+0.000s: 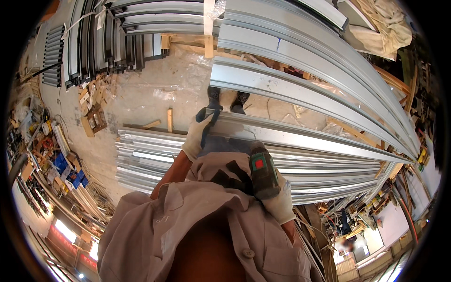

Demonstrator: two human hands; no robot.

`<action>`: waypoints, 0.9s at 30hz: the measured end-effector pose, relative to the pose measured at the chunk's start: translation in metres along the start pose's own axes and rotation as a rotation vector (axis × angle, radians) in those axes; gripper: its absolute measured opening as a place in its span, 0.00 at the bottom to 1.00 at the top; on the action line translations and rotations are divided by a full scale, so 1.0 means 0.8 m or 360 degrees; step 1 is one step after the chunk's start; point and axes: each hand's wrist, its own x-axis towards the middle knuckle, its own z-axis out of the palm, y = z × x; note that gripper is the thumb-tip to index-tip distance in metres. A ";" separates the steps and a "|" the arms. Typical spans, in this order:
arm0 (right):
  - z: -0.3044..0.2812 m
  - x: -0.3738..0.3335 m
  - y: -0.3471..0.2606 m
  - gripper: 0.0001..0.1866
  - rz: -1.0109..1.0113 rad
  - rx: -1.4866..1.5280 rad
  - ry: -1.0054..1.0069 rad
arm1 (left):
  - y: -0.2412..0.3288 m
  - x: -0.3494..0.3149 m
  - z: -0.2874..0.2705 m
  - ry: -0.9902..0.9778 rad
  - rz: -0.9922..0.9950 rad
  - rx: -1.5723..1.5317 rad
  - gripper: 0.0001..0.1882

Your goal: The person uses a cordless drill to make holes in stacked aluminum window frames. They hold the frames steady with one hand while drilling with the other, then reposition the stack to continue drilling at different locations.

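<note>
My left hand (201,128), in a white work glove with dark coated fingers, grips the left end of a long silver metal profile (282,132). This profile runs off to the right, in front of my body. In my right hand (281,199), also gloved, is a dark cordless drill (263,171) with a green and red patch on its housing. Its nose lies close to the near edge of the profile; whether they touch I cannot tell. The drill's body hides most of my right fingers.
Beyond the held piece lie more wide silver profiles (268,83). A stack of narrower metal lengths (141,157) sits close to my body. Dark-edged profiles (94,42) are piled at the far left, near wooden offcuts (94,121). Two dark shoes (238,101) show on the floor.
</note>
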 end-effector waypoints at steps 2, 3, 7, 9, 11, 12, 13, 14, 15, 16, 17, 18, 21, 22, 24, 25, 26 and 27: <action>0.002 -0.002 0.003 0.25 0.0008 -0.0090 0.0011 | 0.006 -0.003 0.006 0.0035 -0.0051 0.0110 0.14; 0.003 -0.004 0.000 0.22 0.0003 -0.0062 0.0037 | 0.008 -0.004 0.007 0.0053 -0.0076 0.0165 0.14; 0.001 -0.003 -0.014 0.18 -0.0009 -0.0023 0.0055 | -0.007 -0.007 0.003 0.0044 -0.0033 -0.0104 0.17; 0.000 -0.002 -0.018 0.19 0.0018 -0.0058 0.0038 | -0.012 -0.006 0.000 0.0007 -0.0036 -0.0159 0.19; 0.000 -0.001 -0.022 0.20 0.0060 -0.0115 0.0023 | -0.018 -0.006 0.002 0.0117 -0.0117 -0.0230 0.20; -0.001 -0.001 -0.024 0.20 0.0067 -0.0114 0.0021 | -0.021 -0.006 0.002 0.0173 -0.0157 -0.0265 0.21; -0.001 -0.001 -0.026 0.20 0.0076 -0.0111 0.0021 | -0.025 -0.005 -0.002 0.0135 -0.0060 -0.0158 0.21; -0.001 -0.001 -0.027 0.20 0.0085 -0.0107 0.0022 | -0.030 -0.004 -0.005 0.0096 0.0038 -0.0052 0.22; 0.001 0.000 -0.028 0.20 0.0082 -0.0124 0.0023 | -0.035 -0.003 -0.008 0.0055 0.0135 0.0055 0.23; 0.002 0.000 -0.029 0.20 0.0076 -0.0142 0.0022 | -0.030 -0.006 -0.008 0.0008 0.0188 0.0137 0.23; 0.003 -0.001 -0.029 0.20 0.0070 -0.0159 0.0021 | -0.022 -0.009 -0.006 -0.0041 0.0240 0.0220 0.23; 0.006 -0.003 -0.025 0.20 0.0081 -0.0193 0.0028 | -0.022 -0.009 -0.006 -0.0041 0.0263 0.0240 0.23; 0.010 -0.009 -0.015 0.20 0.0108 -0.0223 0.0064 | -0.027 -0.008 -0.005 0.0045 0.0224 0.0167 0.22; 0.010 -0.006 -0.018 0.20 0.0116 -0.0173 0.0069 | -0.021 -0.009 0.000 0.0069 0.0168 0.0121 0.22; 0.010 -0.003 -0.023 0.21 0.0121 -0.0109 0.0098 | -0.002 -0.009 0.007 0.0050 -0.0035 0.0018 0.22; 0.011 -0.003 -0.027 0.21 0.0121 -0.0096 0.0109 | -0.003 -0.010 0.007 0.0122 -0.0065 -0.0013 0.22; 0.011 -0.003 -0.029 0.21 0.0120 -0.0083 0.0120 | -0.007 -0.012 0.007 0.0195 -0.0095 -0.0045 0.22; 0.012 -0.004 -0.028 0.21 0.0117 -0.0099 0.0105 | -0.010 -0.013 0.006 0.0267 -0.0124 -0.0077 0.21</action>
